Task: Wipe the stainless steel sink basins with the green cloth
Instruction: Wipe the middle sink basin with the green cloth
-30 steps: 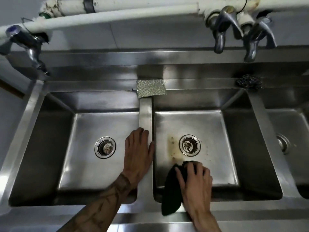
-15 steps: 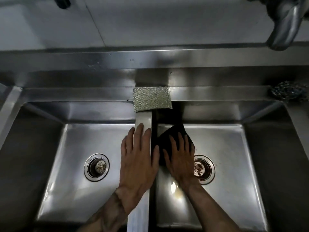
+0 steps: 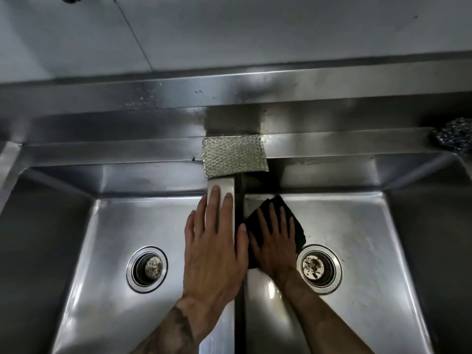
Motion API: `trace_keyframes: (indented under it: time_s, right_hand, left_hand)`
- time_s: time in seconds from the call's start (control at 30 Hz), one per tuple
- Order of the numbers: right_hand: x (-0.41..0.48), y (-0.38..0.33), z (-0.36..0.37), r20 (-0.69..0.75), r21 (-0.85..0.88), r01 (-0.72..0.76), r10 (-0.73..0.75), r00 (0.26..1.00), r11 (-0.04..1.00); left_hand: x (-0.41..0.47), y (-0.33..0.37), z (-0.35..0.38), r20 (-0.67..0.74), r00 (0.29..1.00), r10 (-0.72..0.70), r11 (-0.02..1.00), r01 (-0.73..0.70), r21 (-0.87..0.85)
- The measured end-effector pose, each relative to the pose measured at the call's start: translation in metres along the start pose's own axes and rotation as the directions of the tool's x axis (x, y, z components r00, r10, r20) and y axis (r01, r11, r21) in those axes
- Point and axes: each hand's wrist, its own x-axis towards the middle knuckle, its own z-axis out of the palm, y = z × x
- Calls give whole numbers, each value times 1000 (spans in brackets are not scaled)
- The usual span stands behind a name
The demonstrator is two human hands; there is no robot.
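My right hand [image 3: 274, 241] lies flat, fingers spread, pressing the dark green cloth [image 3: 293, 221] onto the floor of the right stainless steel basin [image 3: 357, 226], near its far left corner and just beside the round drain strainer [image 3: 318, 267]. A second ago the cloth sat bunched under that hand at the near edge of this basin; now it has been pushed up past the drain, so I judge the left strip of the floor has had one pass. My left hand [image 3: 215, 244] rests open, gripping nothing, on the steel divider [image 3: 222, 185] between the basins. The silver mesh scouring pad [image 3: 233, 155] lies on the back ledge. The left basin [image 3: 115, 238] looks unwiped as yet.
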Motion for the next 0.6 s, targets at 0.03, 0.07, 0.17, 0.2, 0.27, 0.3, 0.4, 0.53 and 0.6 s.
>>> trace_keyframes:
  time_s: [0.03,0.07,0.17,0.2,0.27,0.3,0.4,0.53,0.6]
  right_hand:
    - [10,14,-2,-11,-23,-36,36,999,999]
    - [20,26,-6,-14,-36,-99,99,995,994]
    - [33,31,-10,-28,-9,-258,257,966,966]
    - [30,20,-8,-40,15,-268,269,962,963]
    - [13,-11,-2,-39,44,-227,229,973,973]
    - [3,-23,3,-32,39,-183,185,982,982]
    - [-1,-20,4,-15,54,-79,80,997,995]
    - [29,42,-14,-40,-5,-255,255,966,967]
    - [32,57,-19,-20,4,-338,338,941,941]
  left_hand:
    - [0,0,0,0,1000,-2,1000,2,5]
    - [0,0,-1,0,1000,-10,1000,10,6]
    - [1,3,-2,-1,1000,-19,1000,19,-13]
    - [1,3,-3,1,1000,-17,1000,17,-16]
    - [2,2,-3,7,1000,-17,1000,17,-21]
    - [2,3,-4,12,1000,-20,999,20,-28]
    - [3,3,-6,20,1000,-22,999,23,-30]
    - [3,2,-6,-1,1000,-1,1000,1,-22]
    - [2,3,-4,-16,1000,1,1000,-1,-12]
